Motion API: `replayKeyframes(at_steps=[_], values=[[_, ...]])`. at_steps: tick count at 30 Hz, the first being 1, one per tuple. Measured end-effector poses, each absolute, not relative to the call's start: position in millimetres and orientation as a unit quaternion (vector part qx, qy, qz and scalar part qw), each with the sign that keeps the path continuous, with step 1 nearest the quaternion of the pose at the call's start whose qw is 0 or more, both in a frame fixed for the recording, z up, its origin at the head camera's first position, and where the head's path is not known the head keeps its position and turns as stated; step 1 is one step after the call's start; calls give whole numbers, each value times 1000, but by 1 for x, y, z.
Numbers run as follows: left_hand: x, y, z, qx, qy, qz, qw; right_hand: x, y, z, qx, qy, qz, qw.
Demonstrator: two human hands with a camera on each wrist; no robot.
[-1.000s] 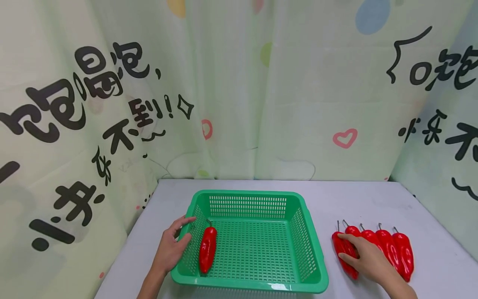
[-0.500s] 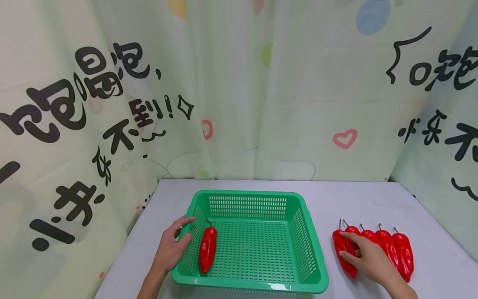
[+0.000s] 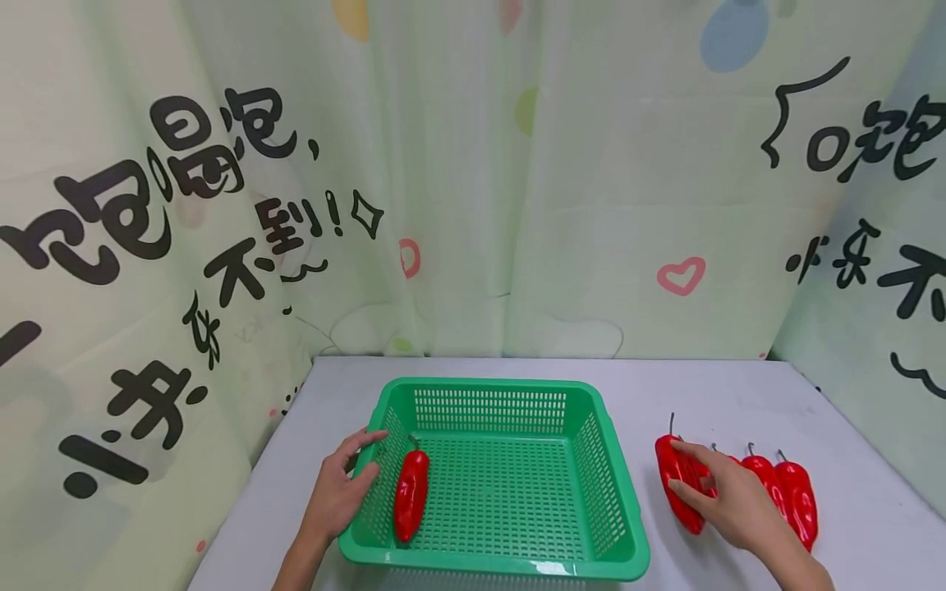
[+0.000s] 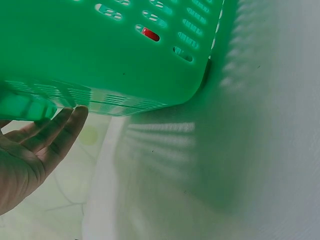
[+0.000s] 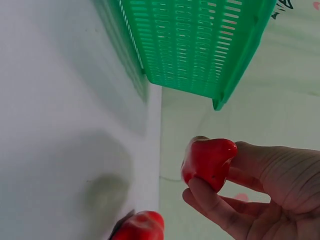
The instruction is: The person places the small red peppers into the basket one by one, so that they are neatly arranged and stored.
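Observation:
In the head view, my right hand [image 3: 727, 497] pinches a glossy red pepper [image 3: 674, 476] between thumb and fingers. The right wrist view shows the pepper [image 5: 207, 162] raised off the table, its tip towards the camera. Three other red peppers lie just beyond that hand, partly covered by it; one pepper [image 3: 798, 497] is at the right end. My left hand [image 3: 336, 492] rests at the left rim of a green plastic basket [image 3: 510, 566], fingers fairly straight in the left wrist view. Inside the basket, by its left wall, lies one red pepper [image 3: 411, 497].
The basket stands on a white table [image 3: 709, 394], between the two hands. A pale printed curtain [image 3: 576, 205] with black lettering surrounds the table at the back and sides.
The right hand has lifted the leftmost pepper of the row slightly, up and away from the others. The left hand and the basket have stayed in place.

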State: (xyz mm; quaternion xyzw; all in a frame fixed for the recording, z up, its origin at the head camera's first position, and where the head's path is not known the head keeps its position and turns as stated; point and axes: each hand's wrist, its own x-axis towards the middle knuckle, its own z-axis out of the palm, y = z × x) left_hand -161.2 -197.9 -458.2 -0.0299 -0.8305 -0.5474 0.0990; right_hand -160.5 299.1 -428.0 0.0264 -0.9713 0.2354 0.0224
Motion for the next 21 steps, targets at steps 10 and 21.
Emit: replayKeyframes(at_steps=[10,21], values=[[-161,-198,-458,-34,-830,-547,102,-156,291,-409,24,-969,245,40],[-161,-197,-457,-30,-831,-546,99,-149,275,-391,44,-957,277,73]])
